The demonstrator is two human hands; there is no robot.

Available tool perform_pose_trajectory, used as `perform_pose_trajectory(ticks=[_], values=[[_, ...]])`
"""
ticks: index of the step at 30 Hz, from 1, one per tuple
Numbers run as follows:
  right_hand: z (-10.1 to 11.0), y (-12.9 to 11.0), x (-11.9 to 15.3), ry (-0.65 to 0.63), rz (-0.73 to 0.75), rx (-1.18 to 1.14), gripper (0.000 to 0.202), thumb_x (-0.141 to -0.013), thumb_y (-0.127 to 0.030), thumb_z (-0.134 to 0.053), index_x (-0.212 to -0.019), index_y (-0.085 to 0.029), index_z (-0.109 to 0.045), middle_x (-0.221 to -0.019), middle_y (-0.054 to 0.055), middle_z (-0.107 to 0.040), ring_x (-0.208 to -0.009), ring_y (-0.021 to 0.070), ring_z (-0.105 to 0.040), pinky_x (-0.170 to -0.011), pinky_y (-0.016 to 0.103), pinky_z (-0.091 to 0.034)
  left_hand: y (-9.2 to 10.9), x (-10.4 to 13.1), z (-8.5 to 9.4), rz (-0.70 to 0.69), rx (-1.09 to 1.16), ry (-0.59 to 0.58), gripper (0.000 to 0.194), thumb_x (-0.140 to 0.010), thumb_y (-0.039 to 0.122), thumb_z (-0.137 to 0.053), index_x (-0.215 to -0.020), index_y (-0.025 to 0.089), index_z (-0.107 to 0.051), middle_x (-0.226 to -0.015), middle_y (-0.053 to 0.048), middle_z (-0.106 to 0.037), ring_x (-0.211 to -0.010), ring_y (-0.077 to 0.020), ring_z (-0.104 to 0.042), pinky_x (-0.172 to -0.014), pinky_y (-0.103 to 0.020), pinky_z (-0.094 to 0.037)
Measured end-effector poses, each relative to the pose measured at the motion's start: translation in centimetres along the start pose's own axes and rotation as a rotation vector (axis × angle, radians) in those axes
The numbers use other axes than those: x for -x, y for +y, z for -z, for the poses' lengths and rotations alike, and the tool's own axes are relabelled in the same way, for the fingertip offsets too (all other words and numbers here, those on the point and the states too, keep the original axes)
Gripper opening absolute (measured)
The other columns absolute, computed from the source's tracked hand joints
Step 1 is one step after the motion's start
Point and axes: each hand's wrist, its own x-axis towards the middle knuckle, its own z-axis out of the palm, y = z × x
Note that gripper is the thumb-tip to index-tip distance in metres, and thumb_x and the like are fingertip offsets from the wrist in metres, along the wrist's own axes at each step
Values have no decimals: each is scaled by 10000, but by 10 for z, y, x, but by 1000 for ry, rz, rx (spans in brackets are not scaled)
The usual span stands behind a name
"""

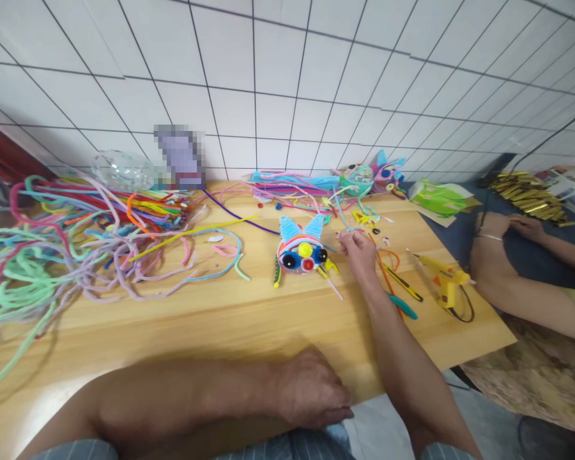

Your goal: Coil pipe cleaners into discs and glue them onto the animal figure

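Observation:
My right hand is closed on the table, its fingertips pinched together beside a pipe-cleaner figure. Whatever is between those fingertips is too small to make out; a light blue pipe cleaner reaches toward them. The animal-like figure stands just left of this hand, with light blue pointed ears, dark round eyes, a yellow disc and a red nose. My left hand lies at the table's front edge, back upward. Its fingers bend down and are mostly hidden.
Tangled pipe cleaners cover the table's left side. A yellow glue gun, a yellow cutter and a teal curved piece lie right. Another figure stands by the tiled wall. A co-worker's arm is at far right.

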Motion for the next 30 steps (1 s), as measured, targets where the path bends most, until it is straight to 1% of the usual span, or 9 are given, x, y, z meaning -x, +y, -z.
perform_pose_trajectory(ticks=[7, 13, 18, 21, 26, 30], values=[[0, 1, 0, 3, 4, 4, 343, -877, -444, -631, -610, -236, -572, -591, -35, -542, -607, 151, -490, -637, 312, -394, 0, -1, 0, 8, -10, -30, 309, -1037, 394, -592, -812, 215, -705, -784, 35, -804, -738, -129, -760, -619, -295, -486], [0, 0, 1, 0, 5, 13, 335, -878, -432, -631, -610, -239, -571, -587, -37, -538, -607, 152, -485, -631, 308, -396, -1, 0, -3, -7, 7, -1, 311, -1023, 393, -610, -790, 207, -701, -768, 19, -799, -707, -141, -754, -608, -302, -496], [1, -1, 1, 0, 1, 27, 339, -877, -445, -632, -614, -239, -572, -580, -36, -536, -609, 156, -486, -630, 305, -395, -1, -1, -7, -9, 5, 27, 315, -1014, 395, -616, -778, 209, -708, -735, 26, -789, -682, -145, -751, -582, -318, -496], [1, -1, 1, 2, -2, 35, 333, -871, -440, -629, -614, -238, -565, -570, -42, -519, -601, 152, -472, -630, 303, -390, -1, 0, -6, -8, 2, 32, 309, -1016, 384, -614, -782, 209, -714, -748, 23, -793, -692, -146, -752, -590, -316, -499], [1, -1, 1, -4, 2, 33, 352, -874, -457, -629, -609, -237, -558, -577, -40, -526, -604, 151, -478, -634, 303, -396, 0, 0, -2, -3, -5, -1, 325, -1022, 399, -600, -781, 213, -714, -759, 27, -798, -698, -142, -744, -596, -311, -509], [1, -2, 1, -7, 8, 29, 369, -883, -463, -627, -600, -237, -557, -581, -36, -530, -608, 151, -482, -636, 305, -400, -1, 0, -2, -9, 8, 23, 302, -1011, 380, -625, -777, 209, -710, -752, 19, -797, -683, -146, -744, -591, -300, -499]])
